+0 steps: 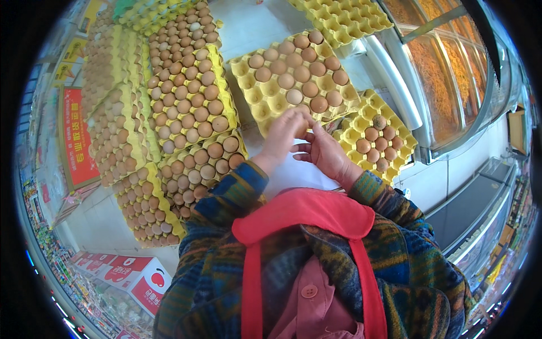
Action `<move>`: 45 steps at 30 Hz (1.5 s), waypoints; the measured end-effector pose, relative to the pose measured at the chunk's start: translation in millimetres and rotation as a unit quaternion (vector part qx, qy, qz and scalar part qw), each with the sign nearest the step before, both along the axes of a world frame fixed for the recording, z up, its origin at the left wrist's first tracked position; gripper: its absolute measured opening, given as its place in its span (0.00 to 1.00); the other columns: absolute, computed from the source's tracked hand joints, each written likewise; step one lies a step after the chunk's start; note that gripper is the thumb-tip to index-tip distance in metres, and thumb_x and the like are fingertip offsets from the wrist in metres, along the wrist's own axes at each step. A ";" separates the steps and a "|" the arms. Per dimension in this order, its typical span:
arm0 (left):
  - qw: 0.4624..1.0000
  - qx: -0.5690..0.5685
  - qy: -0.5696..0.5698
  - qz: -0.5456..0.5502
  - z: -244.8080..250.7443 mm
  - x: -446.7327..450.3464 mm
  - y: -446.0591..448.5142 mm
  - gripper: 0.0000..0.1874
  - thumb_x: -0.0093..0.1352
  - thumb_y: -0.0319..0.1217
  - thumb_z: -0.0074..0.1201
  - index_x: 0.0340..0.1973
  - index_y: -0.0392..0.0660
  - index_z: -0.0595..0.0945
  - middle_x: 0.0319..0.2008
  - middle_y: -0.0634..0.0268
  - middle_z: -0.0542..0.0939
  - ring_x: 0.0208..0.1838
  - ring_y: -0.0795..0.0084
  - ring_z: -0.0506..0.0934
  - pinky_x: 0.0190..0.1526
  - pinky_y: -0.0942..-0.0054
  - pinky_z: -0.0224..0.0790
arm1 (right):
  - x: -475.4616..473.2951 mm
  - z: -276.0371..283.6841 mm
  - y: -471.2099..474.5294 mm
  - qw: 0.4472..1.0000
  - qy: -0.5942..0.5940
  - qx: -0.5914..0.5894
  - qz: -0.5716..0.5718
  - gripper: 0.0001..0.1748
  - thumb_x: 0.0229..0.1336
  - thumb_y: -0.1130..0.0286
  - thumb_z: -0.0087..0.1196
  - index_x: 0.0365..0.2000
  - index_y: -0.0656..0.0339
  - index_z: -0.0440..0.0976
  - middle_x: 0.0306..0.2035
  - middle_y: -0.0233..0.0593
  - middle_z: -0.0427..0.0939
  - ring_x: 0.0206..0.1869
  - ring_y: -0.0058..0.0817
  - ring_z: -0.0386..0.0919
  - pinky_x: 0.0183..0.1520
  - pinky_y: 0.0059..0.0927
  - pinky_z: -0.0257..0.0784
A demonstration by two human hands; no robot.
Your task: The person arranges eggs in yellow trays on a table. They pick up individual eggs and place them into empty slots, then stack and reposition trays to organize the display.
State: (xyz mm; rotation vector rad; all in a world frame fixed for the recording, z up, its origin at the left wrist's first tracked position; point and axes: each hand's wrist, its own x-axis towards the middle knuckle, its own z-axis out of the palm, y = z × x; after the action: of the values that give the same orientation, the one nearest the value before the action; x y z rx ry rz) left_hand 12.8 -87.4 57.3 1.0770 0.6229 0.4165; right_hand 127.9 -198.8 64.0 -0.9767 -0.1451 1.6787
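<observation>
Both hands meet over the near edge of a yellow pulp egg tray [254, 96], which is partly filled with brown eggs [302, 73]. My left hand [284, 134] is curled at an egg-coloured rounded shape between the hands; blur hides whether it grips an egg. Close beside it, my right hand [325, 153] has its thumb and forefinger near the same spot, the other fingers spread. To the right of my right hand lies another yellow tray [398, 163] with a cluster of eggs [381, 144] in its middle.
Full egg trays [186, 97] stand stacked at the left. An unfilled yellow tray [345, 19] lies at the back. A clear-lidded case [444, 72] of orange shredded food is at the right, with a white roll [391, 80] beside it. Red and white cartons [127, 273] stand lower left.
</observation>
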 end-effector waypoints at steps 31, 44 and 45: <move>0.955 0.214 0.155 0.134 -51.2 13.7 137.3 0.17 0.68 0.30 0.54 0.52 0.43 0.73 0.52 0.55 0.76 0.50 0.56 0.78 0.49 0.60 0.75 | 10.4 -11.1 -16.8 0.990 -0.002 -0.129 -0.049 0.13 0.69 0.58 0.48 0.45 0.54 0.72 0.45 0.33 0.77 0.45 0.30 0.79 0.41 0.31 0.73; 0.908 -0.237 -0.344 0.028 12.3 -35.8 73.1 0.28 0.61 0.22 0.62 0.56 0.48 0.71 0.55 0.57 0.75 0.51 0.58 0.75 0.50 0.62 0.72 | 1.2 -10.2 -18.3 0.998 -0.002 -0.068 -0.010 0.12 0.63 0.67 0.56 0.46 0.54 0.72 0.47 0.31 0.75 0.48 0.29 0.77 0.50 0.35 0.72; 0.913 -0.224 -0.339 0.032 16.9 -39.5 68.3 0.27 0.61 0.22 0.62 0.55 0.48 0.71 0.54 0.57 0.75 0.51 0.58 0.75 0.49 0.63 0.73 | -1.3 -9.6 -20.4 0.998 -0.008 -0.061 -0.005 0.12 0.63 0.68 0.57 0.46 0.54 0.72 0.47 0.31 0.75 0.49 0.29 0.77 0.51 0.35 0.72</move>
State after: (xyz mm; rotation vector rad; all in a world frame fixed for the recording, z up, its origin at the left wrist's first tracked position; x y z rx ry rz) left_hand -26.7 -19.1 74.2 0.4198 0.1124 0.6290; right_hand 126.6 -219.1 54.4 -1.0800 -0.0492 1.6863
